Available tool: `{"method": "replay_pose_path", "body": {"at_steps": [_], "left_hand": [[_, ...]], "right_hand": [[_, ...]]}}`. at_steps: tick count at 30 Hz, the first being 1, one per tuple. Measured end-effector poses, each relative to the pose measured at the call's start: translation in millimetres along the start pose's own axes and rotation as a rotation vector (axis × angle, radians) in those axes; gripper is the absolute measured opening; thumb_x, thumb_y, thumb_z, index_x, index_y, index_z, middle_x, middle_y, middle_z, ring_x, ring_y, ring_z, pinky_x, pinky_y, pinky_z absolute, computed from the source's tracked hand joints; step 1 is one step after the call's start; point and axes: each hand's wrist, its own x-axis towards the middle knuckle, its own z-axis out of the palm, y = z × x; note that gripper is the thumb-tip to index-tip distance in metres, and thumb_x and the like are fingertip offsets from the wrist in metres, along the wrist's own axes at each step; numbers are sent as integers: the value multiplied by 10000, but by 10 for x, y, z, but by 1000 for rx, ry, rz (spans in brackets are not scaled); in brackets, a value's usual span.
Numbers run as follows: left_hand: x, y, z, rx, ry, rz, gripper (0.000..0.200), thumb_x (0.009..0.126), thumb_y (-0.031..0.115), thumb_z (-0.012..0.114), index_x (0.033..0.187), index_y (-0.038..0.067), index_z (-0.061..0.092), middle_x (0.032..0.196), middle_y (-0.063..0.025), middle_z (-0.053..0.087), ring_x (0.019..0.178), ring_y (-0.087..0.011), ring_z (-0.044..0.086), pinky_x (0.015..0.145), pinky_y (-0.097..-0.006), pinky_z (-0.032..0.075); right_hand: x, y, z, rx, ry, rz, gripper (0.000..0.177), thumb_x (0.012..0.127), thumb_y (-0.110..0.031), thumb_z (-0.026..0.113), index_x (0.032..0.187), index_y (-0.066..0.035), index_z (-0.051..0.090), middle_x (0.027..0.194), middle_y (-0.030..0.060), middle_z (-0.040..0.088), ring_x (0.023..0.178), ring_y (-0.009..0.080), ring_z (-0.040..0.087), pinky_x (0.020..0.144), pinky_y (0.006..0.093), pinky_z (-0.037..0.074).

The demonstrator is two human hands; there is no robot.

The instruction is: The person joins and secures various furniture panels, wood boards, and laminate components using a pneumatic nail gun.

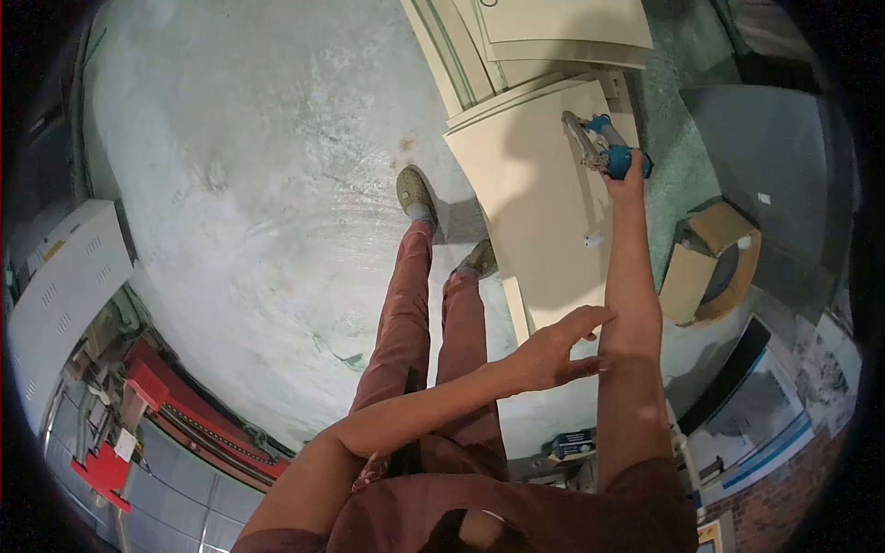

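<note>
My right hand [627, 180] reaches far forward over a stack of cream-coloured boards [544, 194]. Its fingers are closed on a blue and grey hand tool [610, 158] with a bare metal lever at its left; the exact kind I cannot make out. The tool is at the boards' right edge, over the top sheet. Across my body comes my left hand [558, 352], empty, with thumb and fingers apart. Its fingertips are at my right forearm near the elbow and seem to touch it.
More cream sheets [567, 23] lie at the far end. An open cardboard box [714, 263] stands right of the stack, beside a dark grey panel [765, 175]. At the left are a white vented cabinet [69, 300] and a red machine part [147, 373]. My shoes [417, 192] stand on the concrete floor.
</note>
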Motion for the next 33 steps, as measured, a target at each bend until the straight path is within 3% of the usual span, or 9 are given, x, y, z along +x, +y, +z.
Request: {"method": "replay_pose_path", "body": {"at_steps": [3,8,11,12,17,20,26,29,33], "left_hand": [[-61,45,-43,18,-59,-93,577,781,215,591,1258,62,305,1202,-150,413,984,-260,504,831,-349,419],[-209,30,-51,112,-89,-141,605,769,244,608,1254,62,296,1000,-169,547,905,-282,546,766,-330,434],[-272,8,-113,82,-72,-238,582,769,250,607,1234,58,314,920,-157,550,866,-268,554,756,-321,429],[-302,-18,-155,10,-44,-265,534,778,270,599,1200,62,347,825,-130,536,818,-244,554,746,-324,420],[-447,196,-410,37,-25,-353,473,810,366,541,1142,64,393,777,-95,531,750,-215,552,690,-315,423],[-548,387,-534,14,-3,-299,457,813,379,529,1124,65,413,760,-93,542,737,-205,556,676,-311,427],[-818,1101,-841,59,-53,-243,428,820,352,528,1115,59,428,766,-101,566,743,-212,570,693,-313,434],[-918,1502,-1048,235,-105,-151,448,823,349,521,1133,44,414,842,-120,588,797,-245,580,715,-329,439],[-1017,1880,-1312,209,-166,-163,514,825,400,495,1174,40,381,953,-187,576,891,-310,561,751,-361,441]], "right_hand": [[-107,159,-44,-78,-109,-14,573,735,-292,647,1179,-72,360,1144,110,406,1067,266,409,874,466,376],[-767,727,110,-207,-397,130,273,783,-251,600,987,-107,490,944,58,540,850,178,522,760,360,441],[-955,1143,117,-305,-470,155,255,784,-274,598,948,-102,505,890,58,556,800,162,536,696,364,467],[-1015,1251,116,-338,-427,143,276,778,-284,603,958,-101,501,906,62,547,811,171,534,698,383,465],[-1195,1509,75,-340,-343,118,351,761,-309,616,1005,-99,476,953,80,518,850,207,524,697,442,455],[-1153,1554,64,-279,-101,243,406,756,-311,618,1056,-101,443,967,83,507,883,245,514,729,482,438],[-1721,1178,375,-330,185,154,426,728,-326,635,1058,-138,441,1000,87,489,877,266,508,718,516,430],[-1844,1013,446,-108,32,192,617,692,-303,683,1181,-121,354,1137,122,409,1014,318,430,775,568,388],[-2164,772,763,-57,-54,149,588,700,-310,677,1169,-127,374,1142,122,411,1022,325,428,782,576,379]]}}
